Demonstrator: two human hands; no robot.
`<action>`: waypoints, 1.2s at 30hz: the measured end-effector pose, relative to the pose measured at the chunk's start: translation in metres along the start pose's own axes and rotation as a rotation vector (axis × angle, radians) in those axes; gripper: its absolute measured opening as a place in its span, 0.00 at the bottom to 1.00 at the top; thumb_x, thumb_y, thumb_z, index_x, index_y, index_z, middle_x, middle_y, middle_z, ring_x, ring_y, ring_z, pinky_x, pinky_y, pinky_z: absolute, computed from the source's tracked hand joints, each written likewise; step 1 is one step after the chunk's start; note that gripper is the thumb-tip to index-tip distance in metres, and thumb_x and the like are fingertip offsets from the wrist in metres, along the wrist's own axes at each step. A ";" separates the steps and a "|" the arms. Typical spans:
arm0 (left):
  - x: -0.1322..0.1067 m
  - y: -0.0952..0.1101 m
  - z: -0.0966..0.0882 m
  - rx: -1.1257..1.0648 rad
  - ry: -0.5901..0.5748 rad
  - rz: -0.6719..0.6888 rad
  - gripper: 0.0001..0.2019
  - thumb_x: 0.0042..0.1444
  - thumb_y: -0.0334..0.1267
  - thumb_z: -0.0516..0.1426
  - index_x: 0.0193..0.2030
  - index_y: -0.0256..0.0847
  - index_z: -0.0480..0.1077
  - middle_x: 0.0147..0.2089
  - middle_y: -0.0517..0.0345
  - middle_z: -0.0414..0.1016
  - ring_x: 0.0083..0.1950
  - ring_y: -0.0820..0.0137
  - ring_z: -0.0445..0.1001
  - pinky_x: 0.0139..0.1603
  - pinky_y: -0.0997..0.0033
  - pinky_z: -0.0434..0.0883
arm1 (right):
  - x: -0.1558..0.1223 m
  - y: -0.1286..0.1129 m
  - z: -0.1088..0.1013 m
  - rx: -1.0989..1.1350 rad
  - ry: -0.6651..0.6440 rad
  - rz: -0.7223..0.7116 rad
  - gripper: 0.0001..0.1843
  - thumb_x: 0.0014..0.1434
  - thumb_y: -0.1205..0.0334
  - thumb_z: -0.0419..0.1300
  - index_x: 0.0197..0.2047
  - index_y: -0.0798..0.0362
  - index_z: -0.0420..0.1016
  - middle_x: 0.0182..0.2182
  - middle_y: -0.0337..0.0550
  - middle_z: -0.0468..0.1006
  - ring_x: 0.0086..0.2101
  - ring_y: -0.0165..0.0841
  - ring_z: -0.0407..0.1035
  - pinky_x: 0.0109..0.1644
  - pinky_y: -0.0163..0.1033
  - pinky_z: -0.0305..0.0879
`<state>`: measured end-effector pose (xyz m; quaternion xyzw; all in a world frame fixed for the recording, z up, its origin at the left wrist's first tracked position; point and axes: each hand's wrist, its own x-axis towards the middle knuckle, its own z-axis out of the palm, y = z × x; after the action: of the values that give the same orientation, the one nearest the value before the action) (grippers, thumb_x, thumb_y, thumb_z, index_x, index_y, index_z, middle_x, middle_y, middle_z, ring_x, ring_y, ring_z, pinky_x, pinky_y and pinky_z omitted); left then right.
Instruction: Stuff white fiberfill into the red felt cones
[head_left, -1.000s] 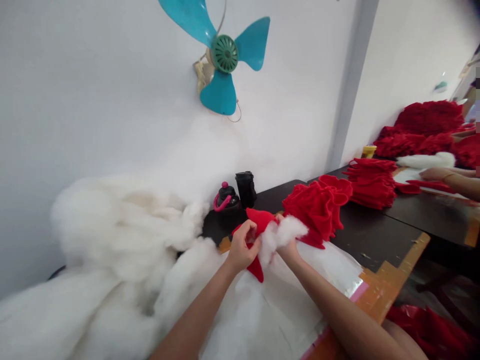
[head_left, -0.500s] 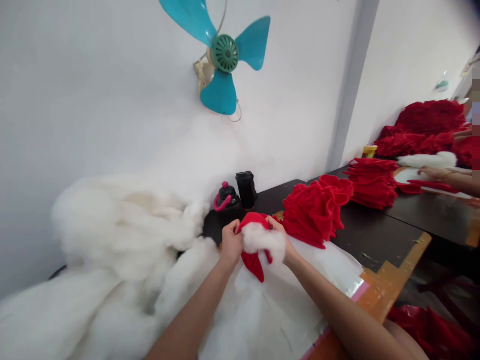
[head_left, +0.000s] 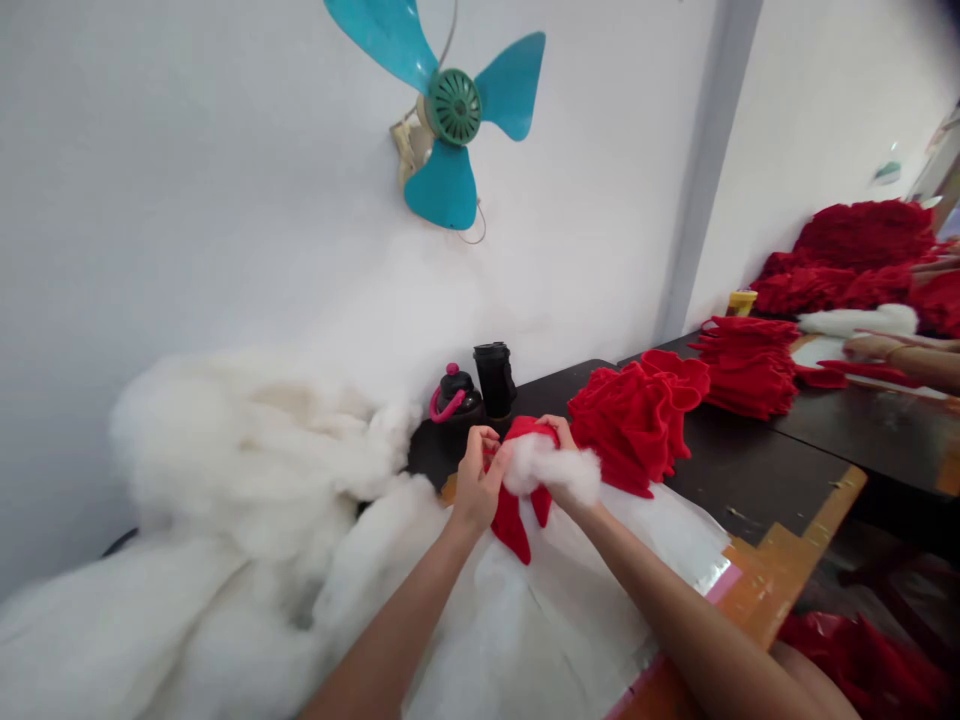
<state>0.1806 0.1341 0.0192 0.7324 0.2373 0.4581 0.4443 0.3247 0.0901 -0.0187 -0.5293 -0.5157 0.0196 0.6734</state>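
Note:
A red felt-like fabric piece (head_left: 511, 530) with pointed ends hangs between my hands, over the white-covered part of the table. My left hand (head_left: 478, 482) grips its left edge, the thumb pressing by a tuft of white fibre stuffing (head_left: 536, 462). On the other side, my right hand (head_left: 561, 436) holds the fabric's upper right edge, fingers curled over it. The tuft lies against the front of the fabric and spreads over my right palm and wrist, hiding part of that hand. Whether any fibre is inside the fabric I cannot tell.
Loose white stuffing (head_left: 247, 470) is heaped at left. Behind my hands stand a black jug with a pink handle (head_left: 454, 397) and a black cup (head_left: 495, 380). Red fabric stacks (head_left: 630, 420) are at right, near another person's hands (head_left: 877, 347). A blue fan (head_left: 456, 108) hangs on the wall.
Both hands have shifted slightly right with the fabric and tuft. My left hand has turned, its thumb now at the stuffing and its fingers raised behind the fabric edge.

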 end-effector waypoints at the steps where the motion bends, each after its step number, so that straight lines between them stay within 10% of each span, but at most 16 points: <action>1: -0.001 0.002 0.003 -0.005 0.006 -0.061 0.14 0.56 0.42 0.56 0.45 0.43 0.58 0.38 0.60 0.64 0.35 0.72 0.66 0.36 0.73 0.64 | 0.000 -0.001 -0.002 -0.025 0.024 0.000 0.24 0.50 0.55 0.61 0.51 0.51 0.67 0.46 0.52 0.71 0.46 0.48 0.69 0.51 0.53 0.67; 5: -0.003 0.006 0.008 0.001 0.000 -0.135 0.25 0.49 0.35 0.60 0.52 0.44 0.54 0.44 0.57 0.68 0.39 0.69 0.71 0.39 0.71 0.68 | -0.004 -0.012 -0.007 0.000 -0.092 -0.070 0.23 0.49 0.62 0.59 0.51 0.49 0.65 0.52 0.49 0.67 0.57 0.47 0.60 0.62 0.52 0.55; 9: 0.000 0.006 0.002 0.056 -0.010 -0.021 0.21 0.47 0.26 0.53 0.49 0.44 0.60 0.43 0.59 0.70 0.40 0.69 0.72 0.39 0.72 0.68 | -0.004 -0.025 -0.009 0.206 -0.212 -0.019 0.20 0.50 0.65 0.58 0.48 0.47 0.63 0.45 0.42 0.67 0.47 0.38 0.65 0.53 0.42 0.62; 17: 0.001 0.006 -0.004 0.260 -0.081 0.244 0.33 0.38 0.18 0.47 0.52 0.45 0.68 0.49 0.58 0.72 0.49 0.66 0.72 0.52 0.67 0.67 | 0.002 -0.016 -0.001 0.552 0.034 0.274 0.16 0.47 0.67 0.61 0.34 0.49 0.56 0.29 0.32 0.61 0.26 0.26 0.55 0.29 0.30 0.52; 22: 0.002 0.007 -0.007 0.237 0.018 0.381 0.19 0.41 0.20 0.47 0.34 0.41 0.73 0.46 0.54 0.70 0.47 0.66 0.71 0.47 0.70 0.67 | 0.005 -0.010 -0.001 0.688 0.223 0.373 0.17 0.43 0.66 0.63 0.28 0.50 0.54 0.24 0.29 0.60 0.24 0.25 0.54 0.27 0.30 0.51; 30: 0.016 -0.001 -0.031 -0.004 0.298 0.251 0.09 0.36 0.27 0.47 0.25 0.39 0.64 0.33 0.59 0.69 0.34 0.69 0.69 0.33 0.74 0.65 | 0.011 -0.003 -0.006 0.805 0.362 0.548 0.18 0.39 0.66 0.66 0.26 0.50 0.57 0.20 0.28 0.63 0.21 0.26 0.57 0.25 0.31 0.53; 34: 0.035 -0.006 -0.071 0.314 0.606 0.122 0.14 0.37 0.28 0.49 0.32 0.39 0.69 0.34 0.55 0.72 0.38 0.63 0.72 0.41 0.68 0.69 | 0.016 0.002 -0.015 0.836 0.443 0.603 0.15 0.38 0.70 0.62 0.30 0.49 0.64 0.22 0.31 0.69 0.25 0.29 0.64 0.27 0.32 0.60; 36: 0.041 -0.008 -0.083 0.622 0.405 0.006 0.14 0.40 0.29 0.53 0.36 0.39 0.72 0.40 0.51 0.74 0.45 0.57 0.72 0.51 0.59 0.68 | 0.016 0.001 -0.016 0.873 0.405 0.586 0.15 0.38 0.71 0.61 0.31 0.49 0.65 0.24 0.31 0.70 0.26 0.28 0.65 0.28 0.32 0.62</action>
<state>0.1271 0.2046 0.0466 0.7277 0.4462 0.5010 0.1430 0.3441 0.0889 -0.0074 -0.3157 -0.1515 0.3155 0.8819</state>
